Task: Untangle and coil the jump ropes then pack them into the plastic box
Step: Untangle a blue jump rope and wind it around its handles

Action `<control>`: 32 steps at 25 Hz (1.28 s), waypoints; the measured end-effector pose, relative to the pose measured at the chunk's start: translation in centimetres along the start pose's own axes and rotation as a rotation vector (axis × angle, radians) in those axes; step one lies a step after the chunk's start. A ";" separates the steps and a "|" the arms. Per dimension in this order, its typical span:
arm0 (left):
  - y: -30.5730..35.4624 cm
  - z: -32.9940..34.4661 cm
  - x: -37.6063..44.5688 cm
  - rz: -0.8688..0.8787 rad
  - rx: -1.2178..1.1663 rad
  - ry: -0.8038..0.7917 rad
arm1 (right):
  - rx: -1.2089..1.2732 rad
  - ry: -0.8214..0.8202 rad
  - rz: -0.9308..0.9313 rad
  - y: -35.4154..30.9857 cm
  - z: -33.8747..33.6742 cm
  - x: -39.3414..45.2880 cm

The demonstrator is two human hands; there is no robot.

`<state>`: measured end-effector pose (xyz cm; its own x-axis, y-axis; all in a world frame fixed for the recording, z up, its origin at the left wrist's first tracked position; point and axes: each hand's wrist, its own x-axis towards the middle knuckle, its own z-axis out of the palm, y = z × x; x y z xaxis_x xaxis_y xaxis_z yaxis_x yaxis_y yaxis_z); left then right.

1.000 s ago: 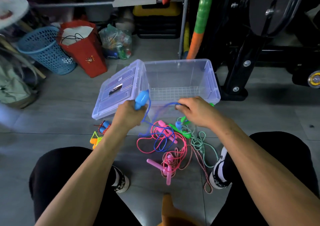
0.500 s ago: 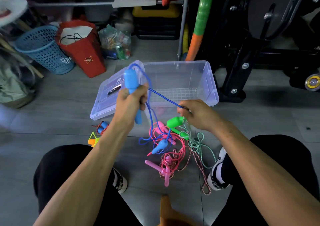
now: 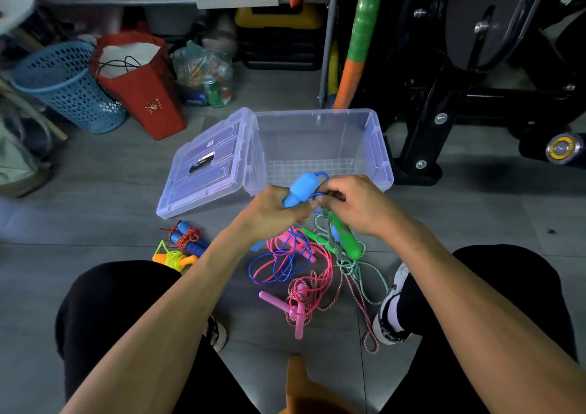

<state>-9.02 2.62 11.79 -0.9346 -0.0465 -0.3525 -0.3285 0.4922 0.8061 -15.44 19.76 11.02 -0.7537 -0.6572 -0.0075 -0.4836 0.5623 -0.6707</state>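
1. Left hand (image 3: 276, 213) is wrapped around the blue handle (image 3: 301, 190), holding it tilted up just in front of the plastic box (image 3: 377, 147).
2. Right hand (image 3: 352, 204) pinches the blue cord (image 3: 320, 195) right beside that handle, fingers curled on it. The two hands are nearly touching.
3. The rest of the blue cord hangs down to loose loops (image 3: 276, 264) on the floor, crossing the pink rope (image 3: 320, 274). Looks threaded through it, so not free yet.
4. Handling, judged: thin plastic cord, light, springy, probably slick. It will hold its kinks and spring out of a coil if let go.
5. The handle is the rigid part, so anchor there. Feed cord through the pinch and wrap loops close to the handle.
6. Green handle (image 3: 347, 239) and its braided green rope (image 3: 352, 271) sit just under the right hand. Braid looks soft and grabby, a likely snag.
7. Box is open and nothing is in it. Its lid (image 3: 206, 166) leans off the left side.
8. Two bundled ropes, the red-and-blue one (image 3: 187, 239) and the yellow one (image 3: 174, 258), lie left of the pile.
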 end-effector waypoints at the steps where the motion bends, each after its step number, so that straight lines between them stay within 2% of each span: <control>1: 0.2 -0.1 0.0 0.001 -0.085 0.037 | 0.006 0.011 0.001 0.1 0.1 0.1; 5: 1.3 -0.9 0.1 0.053 -0.624 0.229 | 0.029 0.054 -0.020 1.1 0.4 0.0; 8: 1.7 -2.4 -0.1 0.091 -0.999 0.345 | -0.093 0.041 0.003 2.7 0.6 0.2; 10: 1.0 -4.0 0.2 0.063 -1.096 0.426 | -0.134 0.009 0.026 3.5 1.0 0.0; 14: 0.4 -4.1 0.0 0.012 -1.047 0.414 | -0.015 0.033 0.060 4.3 0.6 -0.6; 17: 0.7 -3.7 -0.2 0.015 -1.076 0.380 | -0.075 -0.154 0.091 4.8 0.8 -1.2; 19: 0.8 -3.9 -0.3 0.002 -1.090 0.369 | -0.130 -0.193 0.089 5.0 1.5 -1.4; 21: 0.8 -3.7 -0.5 -0.012 -1.058 0.332 | -0.049 -0.150 0.081 4.8 2.1 -1.3; 26: 1.3 -3.3 -1.1 0.021 -0.809 0.204 | 0.216 -0.017 0.040 2.1 2.8 0.1; 32: 1.1 -3.4 -1.7 0.167 -0.470 0.147 | 0.280 -0.010 -0.046 -0.3 3.0 0.8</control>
<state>-8.25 0.29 14.90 -0.9777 -0.1388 -0.1574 -0.1671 0.0613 0.9840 -14.59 17.60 8.99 -0.7286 -0.6846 0.0214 -0.3744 0.3720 -0.8494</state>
